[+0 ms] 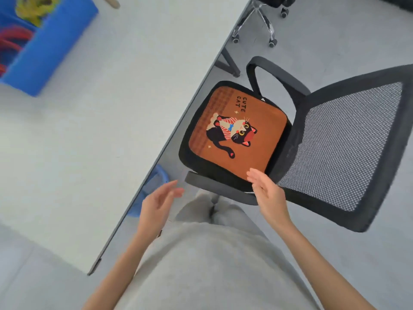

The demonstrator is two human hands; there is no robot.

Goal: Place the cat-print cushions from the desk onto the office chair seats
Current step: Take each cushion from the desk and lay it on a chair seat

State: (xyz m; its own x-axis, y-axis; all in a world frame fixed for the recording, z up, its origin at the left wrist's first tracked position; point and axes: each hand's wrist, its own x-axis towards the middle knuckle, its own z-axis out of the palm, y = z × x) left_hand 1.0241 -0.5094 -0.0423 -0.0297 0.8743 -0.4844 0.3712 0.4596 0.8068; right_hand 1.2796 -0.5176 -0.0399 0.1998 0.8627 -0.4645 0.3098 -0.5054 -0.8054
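Cushion [239,130] under straight fingers [254,176], perhaps touching

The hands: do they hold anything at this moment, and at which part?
Nothing is held. The left hand and right hand are open; the cushion lies on the chair seat.

floor [335,41]: pale grey, smooth
worktop [100,130]: white, long straight edge
blue bin [51,48]: on worktop, coloured cables inside
second chair base [257,21]: chrome, castors, far end
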